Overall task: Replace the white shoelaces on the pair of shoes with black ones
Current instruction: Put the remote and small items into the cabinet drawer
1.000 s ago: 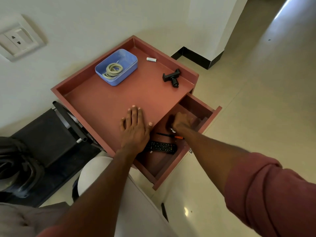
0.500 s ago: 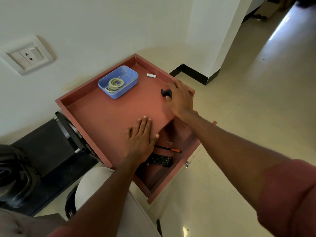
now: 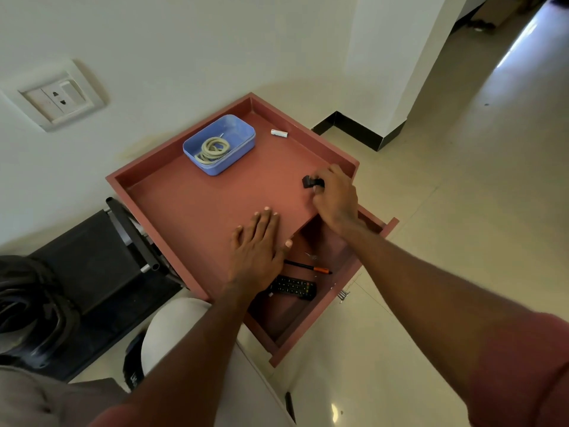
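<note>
Right hand grips black clamp; left hand flat on red table.

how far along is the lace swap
Done: a coil of pale lace lies in the blue tub. In hand: right hand grips a small black thing; left hand rests flat on the cabinet top. Left: no shoes or black laces visible.

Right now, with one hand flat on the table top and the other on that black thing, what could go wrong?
The drawer hangs open below the right hand; the black object it grips could drop in among the remote and the pen. The left hand presses by the table top's front edge, so leaning harder might tip it.
</note>
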`<state>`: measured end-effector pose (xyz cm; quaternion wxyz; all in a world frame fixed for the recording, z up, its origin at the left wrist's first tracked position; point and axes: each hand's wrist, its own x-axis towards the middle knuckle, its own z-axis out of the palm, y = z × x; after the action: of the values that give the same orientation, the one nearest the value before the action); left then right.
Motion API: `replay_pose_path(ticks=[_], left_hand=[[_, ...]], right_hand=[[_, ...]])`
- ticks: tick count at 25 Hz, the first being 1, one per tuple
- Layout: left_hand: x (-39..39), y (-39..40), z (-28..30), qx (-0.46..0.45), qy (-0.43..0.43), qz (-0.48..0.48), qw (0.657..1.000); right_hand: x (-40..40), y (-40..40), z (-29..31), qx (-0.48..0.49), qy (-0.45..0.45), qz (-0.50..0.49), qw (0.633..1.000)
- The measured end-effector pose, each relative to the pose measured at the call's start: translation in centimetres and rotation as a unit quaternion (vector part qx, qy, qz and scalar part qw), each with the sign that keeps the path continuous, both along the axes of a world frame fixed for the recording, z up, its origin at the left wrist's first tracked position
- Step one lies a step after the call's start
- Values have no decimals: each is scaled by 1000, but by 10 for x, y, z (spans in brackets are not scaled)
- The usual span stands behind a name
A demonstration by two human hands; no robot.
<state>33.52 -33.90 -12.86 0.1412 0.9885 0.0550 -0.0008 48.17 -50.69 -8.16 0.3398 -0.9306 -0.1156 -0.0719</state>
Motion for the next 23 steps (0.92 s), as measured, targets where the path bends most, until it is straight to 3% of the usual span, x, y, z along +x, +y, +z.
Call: replay_pose_path(ticks=[4, 8, 15, 20, 23], left_hand=[[0, 2, 3, -66, 0, 15, 998], [5, 7, 8, -125, -15, 38, 991], [4, 10, 1, 26, 21, -31, 999], [3, 12, 0, 25, 32, -41, 998], [6, 13, 4, -5, 43, -39, 998]], right_hand=[[-57, -36, -13, 36, 56, 69, 995], [-70, -55, -37, -133, 127, 121, 975], [-25, -28, -60, -272, 249, 77, 926], [-12, -26, -69, -275, 268, 68, 921], [-21, -25, -59, -210, 232, 3, 950]])
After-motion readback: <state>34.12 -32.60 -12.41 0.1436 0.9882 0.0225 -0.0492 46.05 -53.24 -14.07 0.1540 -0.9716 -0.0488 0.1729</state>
